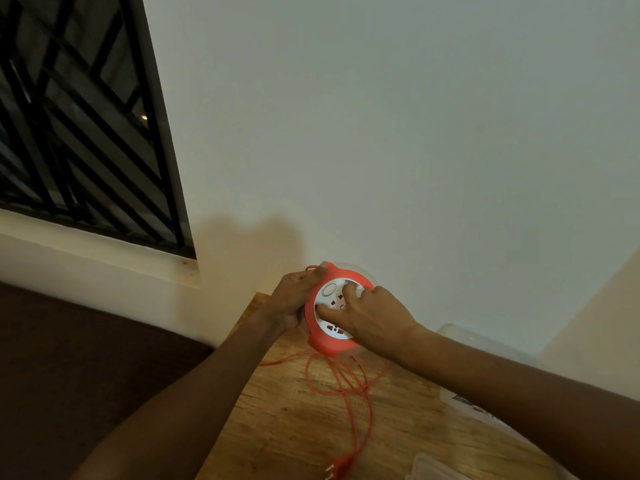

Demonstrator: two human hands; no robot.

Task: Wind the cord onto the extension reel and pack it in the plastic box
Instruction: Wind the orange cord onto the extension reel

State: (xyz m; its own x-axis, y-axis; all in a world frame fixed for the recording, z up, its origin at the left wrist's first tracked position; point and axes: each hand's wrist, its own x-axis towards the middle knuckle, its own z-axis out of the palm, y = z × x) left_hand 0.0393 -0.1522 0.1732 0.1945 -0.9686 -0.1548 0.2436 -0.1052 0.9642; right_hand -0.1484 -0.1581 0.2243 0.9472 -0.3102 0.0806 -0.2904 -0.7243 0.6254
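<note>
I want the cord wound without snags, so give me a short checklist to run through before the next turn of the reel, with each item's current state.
1. Reel steadied: ok, the left hand grips its orange rim.
2. Winding hand in place: ok, the right hand has its fingers on the white face.
3. Loose cord free of knots: cannot tell; the loops overlap on the table.
4. Plug free to travel: ok, it lies loose near the table's edge.
5. Plastic box ready: cannot tell, the right arm hides most of it.
</note>
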